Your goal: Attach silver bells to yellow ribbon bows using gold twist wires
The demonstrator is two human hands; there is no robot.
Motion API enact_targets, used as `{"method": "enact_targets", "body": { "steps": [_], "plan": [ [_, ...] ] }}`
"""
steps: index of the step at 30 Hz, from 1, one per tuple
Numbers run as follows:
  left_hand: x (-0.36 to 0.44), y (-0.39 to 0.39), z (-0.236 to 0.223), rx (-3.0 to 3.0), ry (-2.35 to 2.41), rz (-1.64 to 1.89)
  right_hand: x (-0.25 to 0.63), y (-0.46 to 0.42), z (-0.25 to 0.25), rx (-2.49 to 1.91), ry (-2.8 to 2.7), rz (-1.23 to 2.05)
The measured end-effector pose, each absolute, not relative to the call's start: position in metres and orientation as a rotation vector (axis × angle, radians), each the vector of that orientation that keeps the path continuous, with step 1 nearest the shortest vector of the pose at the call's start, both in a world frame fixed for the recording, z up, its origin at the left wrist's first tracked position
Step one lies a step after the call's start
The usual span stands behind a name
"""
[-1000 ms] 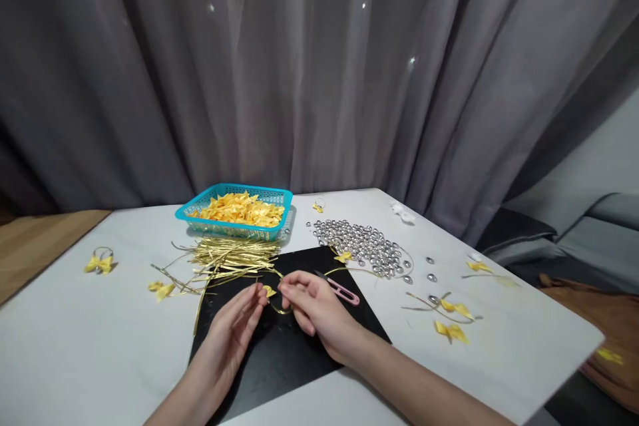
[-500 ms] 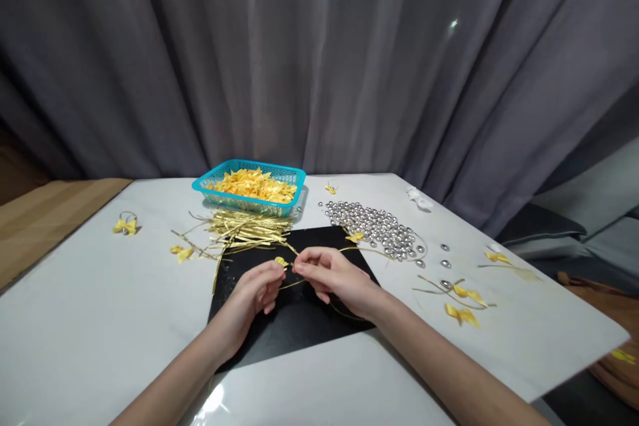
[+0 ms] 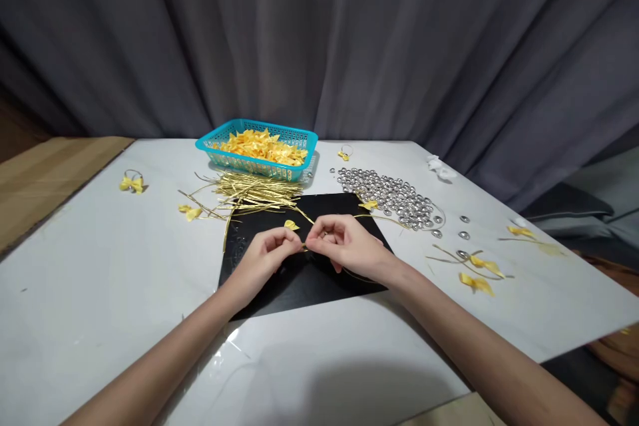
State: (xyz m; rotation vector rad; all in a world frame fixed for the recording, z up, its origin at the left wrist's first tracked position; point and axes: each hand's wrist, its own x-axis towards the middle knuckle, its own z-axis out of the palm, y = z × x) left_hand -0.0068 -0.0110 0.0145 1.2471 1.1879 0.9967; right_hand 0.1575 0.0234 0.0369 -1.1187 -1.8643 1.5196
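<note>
Over the black mat (image 3: 279, 296), my two hands meet with fingertips almost touching. My left hand (image 3: 267, 254) pinches one end of a thin gold tie (image 3: 305, 249), and my right hand (image 3: 344, 246) grips it just beside, thumb and fingers closed. A small yellow bow (image 3: 291, 225) shows right above my left fingertips; whether it is attached to the tie or lies on the mat I cannot tell. A pile of gold ties (image 3: 257, 191) lies at the mat's far edge. Another yellow bow (image 3: 369, 204) rests near the mat's far right corner.
Behind the ties stands a blue basket (image 3: 207, 145) of yellow bows. Silver beads (image 3: 399, 196) spread to its right. Loose bows (image 3: 476, 283) lie at the right, and a bow on a ring (image 3: 131, 183) sits at the left of the white table (image 3: 100, 266).
The view has tilted down, so the table sits higher in it. My fingertips have come closer together on the gold tie, and the bow beside them shows more fully.
</note>
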Motion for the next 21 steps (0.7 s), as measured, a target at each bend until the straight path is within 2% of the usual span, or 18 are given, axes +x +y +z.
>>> {"method": "enact_targets", "body": {
  "steps": [14,21],
  "plan": [
    [-0.0059,-0.0112,0.0138,1.302,1.217,1.017,0.1609,0.0275,0.0334,-1.194,-1.979,1.472],
    [-0.0046,-0.0121,0.0139,1.291,1.243,1.026,0.1557,0.0268,0.0320,-1.221,-2.067,1.196]
  ]
}}
